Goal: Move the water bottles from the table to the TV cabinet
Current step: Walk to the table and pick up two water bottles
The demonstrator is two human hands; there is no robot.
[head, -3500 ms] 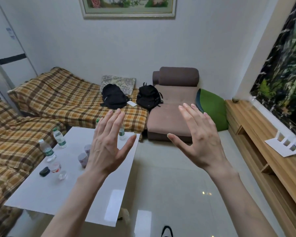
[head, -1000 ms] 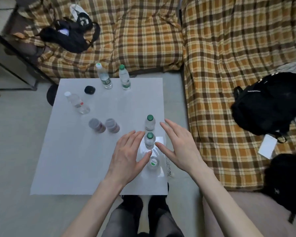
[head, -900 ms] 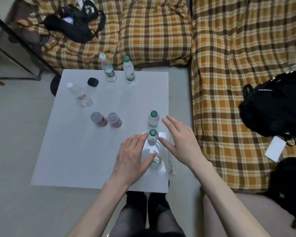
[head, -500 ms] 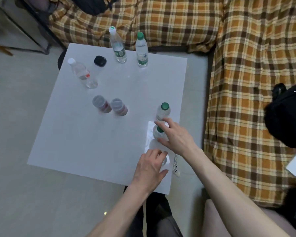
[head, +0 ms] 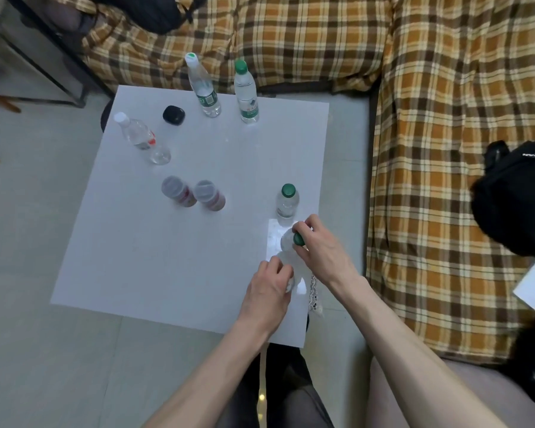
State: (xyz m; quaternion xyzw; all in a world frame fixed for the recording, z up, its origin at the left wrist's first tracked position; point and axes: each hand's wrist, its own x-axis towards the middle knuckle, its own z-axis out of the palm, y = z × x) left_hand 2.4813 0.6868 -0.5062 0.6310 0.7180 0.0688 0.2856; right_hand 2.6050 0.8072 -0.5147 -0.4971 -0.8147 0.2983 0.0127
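Note:
Several clear water bottles stand on a white table [head: 155, 261]. Near its right edge my right hand [head: 322, 251] closes around the neck of a green-capped bottle [head: 291, 240]. Just in front of it, my left hand [head: 267, 293] closes over the nearest bottle [head: 290, 284], which is mostly hidden under my fingers. A third green-capped bottle [head: 287, 201] stands free just behind my right hand. At the far edge stand a white-capped bottle [head: 203, 86] and a green-capped one [head: 245, 92]. Another white-capped bottle [head: 139, 139] is at the far left.
Two small lidded cups [head: 178, 191] [head: 210, 195] sit mid-table, with a black case [head: 173, 115] farther back. Plaid-covered sofas [head: 445, 125] border the table behind and to the right. A black backpack [head: 516, 196] lies on the right one. My legs are under the near edge.
Both hands dropped from hovering over the near bottles and closed on them: the right on the middle bottle's neck, the left over the nearest one. The camera tilted closer to the table.

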